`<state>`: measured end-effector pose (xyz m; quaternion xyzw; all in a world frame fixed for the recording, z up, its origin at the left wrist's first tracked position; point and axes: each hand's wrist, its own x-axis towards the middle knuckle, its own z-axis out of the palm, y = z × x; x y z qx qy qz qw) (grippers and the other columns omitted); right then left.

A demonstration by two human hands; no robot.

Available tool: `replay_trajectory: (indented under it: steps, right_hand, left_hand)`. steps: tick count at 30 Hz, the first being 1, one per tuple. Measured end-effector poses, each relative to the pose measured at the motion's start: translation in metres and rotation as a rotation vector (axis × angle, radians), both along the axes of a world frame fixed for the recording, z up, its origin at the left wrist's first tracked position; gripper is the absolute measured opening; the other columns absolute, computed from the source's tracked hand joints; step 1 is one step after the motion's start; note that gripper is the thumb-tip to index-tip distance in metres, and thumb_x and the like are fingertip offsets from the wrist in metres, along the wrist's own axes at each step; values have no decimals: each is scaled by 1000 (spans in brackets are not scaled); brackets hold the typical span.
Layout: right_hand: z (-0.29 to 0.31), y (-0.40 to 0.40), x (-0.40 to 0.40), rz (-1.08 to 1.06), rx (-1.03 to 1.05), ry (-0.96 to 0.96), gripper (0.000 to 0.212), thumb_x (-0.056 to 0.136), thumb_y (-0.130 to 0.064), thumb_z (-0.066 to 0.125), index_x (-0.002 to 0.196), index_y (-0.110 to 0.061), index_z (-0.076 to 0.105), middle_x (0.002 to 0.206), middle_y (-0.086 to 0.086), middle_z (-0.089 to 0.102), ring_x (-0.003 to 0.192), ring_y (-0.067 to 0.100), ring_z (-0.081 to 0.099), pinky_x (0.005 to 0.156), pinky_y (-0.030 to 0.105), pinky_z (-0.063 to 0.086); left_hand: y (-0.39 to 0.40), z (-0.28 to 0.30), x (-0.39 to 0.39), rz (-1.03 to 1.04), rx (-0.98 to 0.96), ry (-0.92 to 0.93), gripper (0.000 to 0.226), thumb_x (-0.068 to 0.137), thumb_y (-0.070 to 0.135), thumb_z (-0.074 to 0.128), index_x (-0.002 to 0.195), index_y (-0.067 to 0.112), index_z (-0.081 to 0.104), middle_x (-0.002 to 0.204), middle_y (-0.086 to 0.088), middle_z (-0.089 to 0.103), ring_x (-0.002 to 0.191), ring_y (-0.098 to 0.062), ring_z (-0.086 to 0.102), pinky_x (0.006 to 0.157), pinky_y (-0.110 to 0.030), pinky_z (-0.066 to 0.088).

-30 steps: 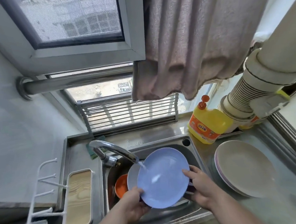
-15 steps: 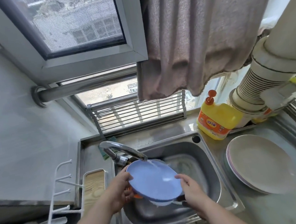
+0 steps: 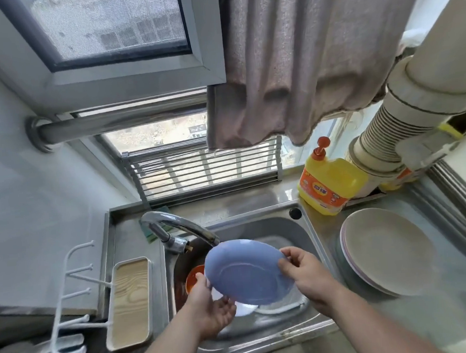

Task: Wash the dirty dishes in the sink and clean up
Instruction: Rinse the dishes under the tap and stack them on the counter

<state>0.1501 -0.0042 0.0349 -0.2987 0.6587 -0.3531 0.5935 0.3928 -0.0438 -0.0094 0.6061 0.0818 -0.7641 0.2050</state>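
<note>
A round blue plastic plate point(image 3: 249, 271) is held up over the shiny steel sink point(image 3: 299, 232), tilted, with its underside showing. The left hand point(image 3: 210, 307) holds the plate's lower left edge; its grip curls round the rim, thumb on the near side and the fingers tucked under. The right hand point(image 3: 305, 273) holds the right edge; its grip pinches the rim between thumb and fingers.

The curved silver tap point(image 3: 177, 227) reaches out from the left, and its tip is just above the plate's top edge. Under the plate, down in the sink, sit a small orange bowl point(image 3: 193, 275) on the left and a white dish point(image 3: 246, 310), partly hidden.

On the steel desk point(image 3: 429, 314) to the right of the sink lies a stack of big round plates, beige on top point(image 3: 388, 251), well apart from the blue plate. Behind the stack stands a yellow soap bottle with an orange pump point(image 3: 331, 186). A fat white ribbed pipe point(image 3: 403, 109) comes down beside the bottle.

Left of the sink is a long white tray with a wood-look bottom point(image 3: 130, 302), and beside that a white hook rack point(image 3: 72, 298). Behind the tap is a silver wire rack point(image 3: 204, 170) at the window. A pinkish grey cloth point(image 3: 300, 55) hangs above it.
</note>
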Motion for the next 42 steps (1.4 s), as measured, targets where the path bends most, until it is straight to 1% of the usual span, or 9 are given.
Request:
replay_trajectory:
  steps: [4,10,16,23,27,33,37,40,42]
  right_hand:
    - [-5,-4,-3,-204,153,-127,12,104,-21,62,109,-13,70,92,5,76,75,19,68,59,32,53]
    - [-20,-5,-2,-330,327,-367,23,108,-10,50,116,-13,71,98,13,78,82,31,70,66,49,58]
    - [-29,-19,22,-344,388,-537,26,107,0,46,127,0,63,104,21,78,88,31,76,68,45,62]
    - [-25,-50,77,-349,413,-610,27,104,5,51,130,5,59,104,24,75,90,33,74,59,38,64]
    - [-26,-65,93,-337,415,-646,27,106,-7,55,130,4,61,108,22,77,88,32,79,62,41,63]
    - [-26,-72,91,-355,408,-672,21,105,-2,52,123,4,63,104,23,77,88,33,78,64,43,64]
    - [-28,-73,86,-414,416,-708,20,106,0,52,118,11,65,103,25,76,88,33,77,68,40,66]
    - [-36,-76,78,-567,418,-720,18,104,4,53,115,15,62,111,29,71,91,36,74,58,39,65]
    - [-38,-75,71,-616,419,-684,11,103,4,55,107,12,62,110,25,69,83,32,74,50,34,62]
  left_hand:
    - [9,-7,-15,-132,18,-84,60,94,75,53,122,24,66,121,-14,62,93,-26,61,73,-38,57]
    - [7,-18,-3,-167,-95,-173,38,101,40,67,123,9,70,114,-17,77,108,-36,72,84,-46,63]
    - [0,-15,25,-15,-51,-94,39,102,31,65,130,4,68,120,-24,74,114,-45,70,103,-63,52]
    - [4,-12,64,302,137,44,44,101,31,66,130,-2,62,111,-32,73,82,-51,75,56,-66,60]
    - [7,-12,68,429,163,87,45,102,30,65,134,-2,62,116,-30,73,97,-45,75,58,-66,60]
    - [2,-16,59,512,157,86,43,101,24,67,135,-2,59,112,-32,73,95,-45,75,54,-63,61]
    - [-10,-15,54,539,124,60,48,98,19,70,138,-5,57,116,-27,72,75,-43,77,49,-53,61]
    - [-20,-12,49,592,101,67,51,99,22,70,139,-6,54,126,-23,67,87,-37,73,57,-48,63]
    - [-29,-8,42,594,83,83,48,102,25,67,134,-9,53,116,-29,64,89,-38,68,58,-47,61]
